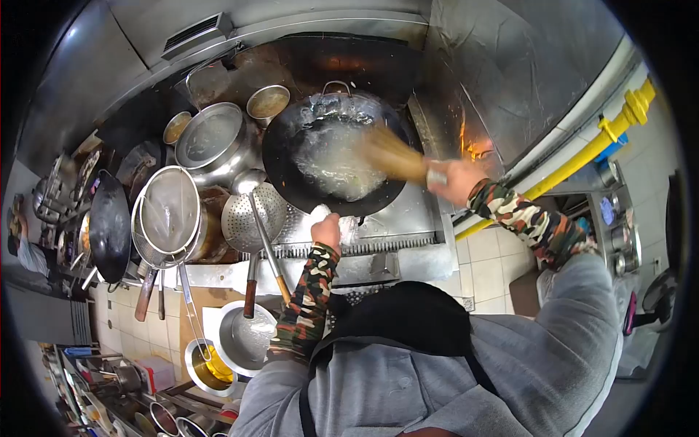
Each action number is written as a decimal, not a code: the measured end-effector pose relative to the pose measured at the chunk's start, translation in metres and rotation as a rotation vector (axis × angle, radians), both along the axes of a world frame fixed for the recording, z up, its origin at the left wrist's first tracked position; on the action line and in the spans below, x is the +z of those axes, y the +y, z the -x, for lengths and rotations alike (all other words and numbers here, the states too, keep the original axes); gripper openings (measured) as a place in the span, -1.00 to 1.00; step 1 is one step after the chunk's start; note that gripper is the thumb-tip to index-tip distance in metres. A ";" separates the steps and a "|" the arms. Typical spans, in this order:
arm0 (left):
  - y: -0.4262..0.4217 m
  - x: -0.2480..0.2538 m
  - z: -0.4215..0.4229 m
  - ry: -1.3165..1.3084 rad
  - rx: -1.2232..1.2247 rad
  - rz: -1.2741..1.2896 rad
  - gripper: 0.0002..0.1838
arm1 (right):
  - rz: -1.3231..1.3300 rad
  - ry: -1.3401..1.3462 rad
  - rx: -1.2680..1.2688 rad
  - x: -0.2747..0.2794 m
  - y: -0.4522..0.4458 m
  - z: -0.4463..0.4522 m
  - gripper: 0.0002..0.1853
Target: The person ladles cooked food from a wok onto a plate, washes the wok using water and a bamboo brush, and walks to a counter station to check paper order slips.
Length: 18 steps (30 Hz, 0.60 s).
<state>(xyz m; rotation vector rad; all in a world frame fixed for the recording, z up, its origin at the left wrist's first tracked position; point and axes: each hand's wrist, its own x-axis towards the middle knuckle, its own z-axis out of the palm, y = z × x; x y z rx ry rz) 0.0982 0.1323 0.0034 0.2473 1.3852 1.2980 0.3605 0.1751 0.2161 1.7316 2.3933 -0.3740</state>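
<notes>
A large dark wok (280,171) sits on the stove, with foamy, bubbling water (338,164) inside it. My right hand (453,180) is closed round the bound end of a bamboo wok brush (397,154). The bristle end reaches over the water and is smeared by motion. At the wok's near edge, my left hand (327,230) is closed on a white cloth (348,231). The cloth lies against the wok's rim, and its grip underneath is hidden. Left of that hand lie a ladle (250,182) and a perforated skimmer (244,222).
Round mesh strainers (169,210) rest left of the skimmer. A lidded metal pot (211,138) and a small bowl (267,102) stand behind. Flames (473,142) show right of the wok. A yellow pipe (561,171) runs along the right. A steel pot (244,335) stands below left.
</notes>
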 end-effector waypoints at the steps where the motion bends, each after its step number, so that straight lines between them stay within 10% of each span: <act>1: -0.003 0.002 0.000 0.019 0.019 -0.014 -0.70 | 0.130 -0.212 0.066 -0.008 -0.007 -0.003 -0.40; 3: -0.005 -0.026 0.002 0.422 -0.117 -0.180 -0.61 | 0.086 -0.167 0.067 -0.003 -0.002 -0.008 -0.41; 8: -0.039 0.019 0.015 0.430 -0.034 0.034 -0.65 | -0.283 0.216 0.092 0.025 0.045 -0.005 -0.44; 18: -0.066 0.014 0.049 0.554 -0.054 -0.122 -0.77 | -0.089 0.174 -0.438 -0.036 0.165 0.019 -0.40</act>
